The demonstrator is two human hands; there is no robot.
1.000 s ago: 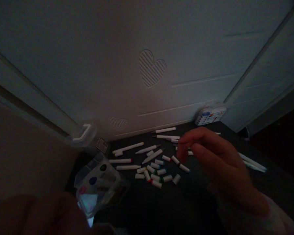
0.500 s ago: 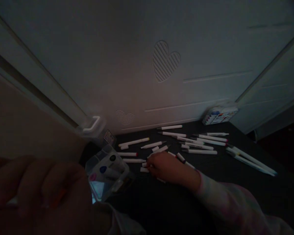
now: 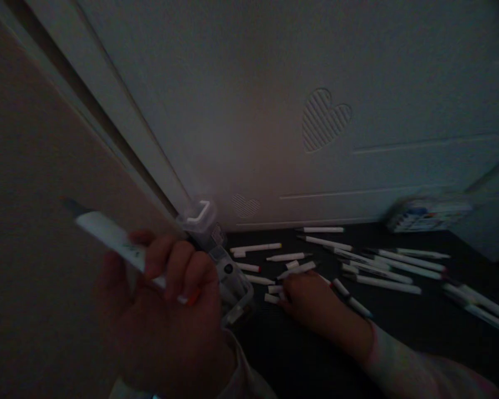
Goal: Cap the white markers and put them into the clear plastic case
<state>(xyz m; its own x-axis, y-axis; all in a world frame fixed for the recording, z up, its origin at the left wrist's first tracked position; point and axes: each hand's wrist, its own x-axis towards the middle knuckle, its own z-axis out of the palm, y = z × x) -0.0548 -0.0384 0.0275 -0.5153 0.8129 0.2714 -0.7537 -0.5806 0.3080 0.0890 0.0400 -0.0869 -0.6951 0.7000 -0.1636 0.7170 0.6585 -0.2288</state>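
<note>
My left hand is raised on the left, close to the camera, fingers wrapped round a white marker. This marker slants up to the left, its grey tip end outward and an orange-red end by my little finger. My right hand rests low over the dark table, fingers closed together beside loose white marker caps. What its fingertips pinch, if anything, is hidden. A grey-white marker lies just behind that hand, and an uncapped white marker lies to its left.
Several white markers lie scattered across the dark table. A clear plastic case stands partly behind my left hand, with a clear lidded box farther back. A packaged set leans at the white panel.
My left hand has risen and turned, bringing its marker into full view. The camera view has shifted left. My right hand stays among the caps and markers.
</note>
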